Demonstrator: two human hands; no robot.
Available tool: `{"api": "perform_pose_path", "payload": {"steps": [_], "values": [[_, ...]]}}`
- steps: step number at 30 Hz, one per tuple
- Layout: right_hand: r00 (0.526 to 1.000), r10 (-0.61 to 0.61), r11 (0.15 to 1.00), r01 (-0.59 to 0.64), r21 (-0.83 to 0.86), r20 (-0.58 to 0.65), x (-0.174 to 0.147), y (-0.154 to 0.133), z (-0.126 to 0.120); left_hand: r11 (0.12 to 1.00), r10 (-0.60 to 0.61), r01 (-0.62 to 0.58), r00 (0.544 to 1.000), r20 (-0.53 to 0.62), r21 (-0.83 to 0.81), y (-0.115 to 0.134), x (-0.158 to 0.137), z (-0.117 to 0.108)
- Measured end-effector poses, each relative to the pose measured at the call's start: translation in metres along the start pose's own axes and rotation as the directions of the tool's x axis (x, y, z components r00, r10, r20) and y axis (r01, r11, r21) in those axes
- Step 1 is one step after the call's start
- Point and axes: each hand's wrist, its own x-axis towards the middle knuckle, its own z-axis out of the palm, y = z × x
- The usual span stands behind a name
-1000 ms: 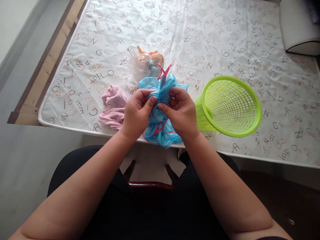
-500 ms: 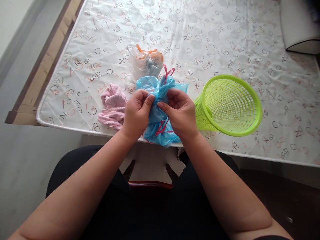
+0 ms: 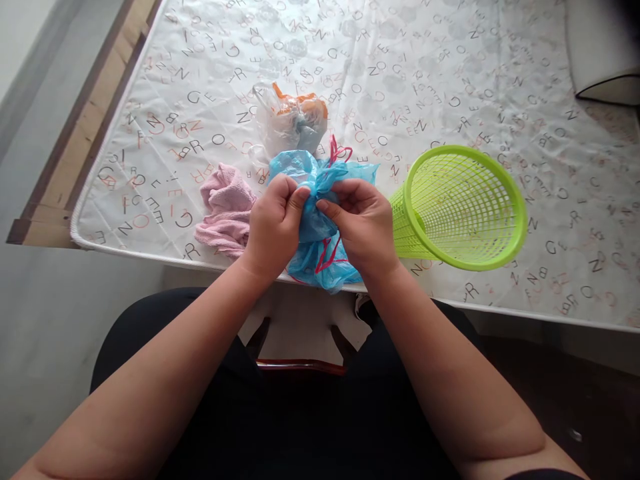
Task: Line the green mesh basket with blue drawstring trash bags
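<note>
At the centre of the frame, a blue plastic bag [image 3: 317, 223] is held above the near edge of the surface [image 3: 430, 120]. Its bunched middle is pinched from the left side by the left hand [image 3: 275, 223] and from the right side by the right hand [image 3: 363, 220]; in each, the grip is closed, with thumb and fingers pressed on the plastic. The step in hand is judged to be the twisting or knotting of the gathered bag. For the next move, the pinched folds would need to be kept together and drawn snug by both hands, without the thin film being torn.

The bag's long axis is seen to run roughly up and down the frame, with a slight lean to the right at the top. The gathered tuft and its red drawstring [image 3: 341, 153] are pointed toward the top of the frame, and a puffed lobe is spread to the upper left. Below the hands, more blue plastic [image 3: 330, 270] with a red loop [image 3: 327, 257] is seen; whether it belongs to the same bag cannot be told, as the join is hidden.
</note>
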Motion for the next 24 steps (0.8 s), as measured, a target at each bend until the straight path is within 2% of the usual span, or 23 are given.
{"api": "perform_pose_path", "payload": {"steps": [5,8,10,13,15,17,20,24], "values": [[1.0,-0.025,1.0,0.025,0.002,0.011,0.003,0.004,0.0,0.999,0.05,-0.05,0.999,-0.019,-0.008,0.001,-0.001,0.001],[1.0,-0.003,0.999,0.003,0.041,0.004,0.005,0.006,-0.005,0.999,0.049,-0.049,0.998,-0.042,-0.008,-0.006,0.006,-0.007],[0.999,0.028,0.997,-0.026,0.079,-0.026,0.008,0.006,-0.013,0.999,0.044,-0.044,0.989,-0.143,0.005,-0.013,0.016,-0.018],[0.997,0.024,0.997,-0.019,0.077,-0.073,0.013,0.002,-0.025,0.993,0.116,-0.107,0.953,-0.28,0.049,-0.022,0.032,-0.034],[0.996,-0.028,0.999,0.03,0.023,-0.084,0.015,-0.005,-0.028,0.981,0.191,-0.178,0.949,-0.25,0.075,-0.021,0.036,-0.037],[0.995,-0.079,0.996,0.076,-0.049,-0.068,0.013,-0.013,-0.025,0.976,0.211,-0.2,0.965,-0.157,0.08,-0.016,0.033,-0.033],[0.994,-0.107,0.984,0.106,-0.14,-0.005,0.008,-0.026,-0.017,0.991,0.136,-0.134,0.989,-0.053,0.027,-0.006,0.022,-0.021],[0.994,-0.103,0.966,0.111,-0.233,0.048,0.003,-0.03,-0.012,0.998,0.065,-0.065,0.998,-0.02,-0.023,-0.003,0.011,-0.011]]}}
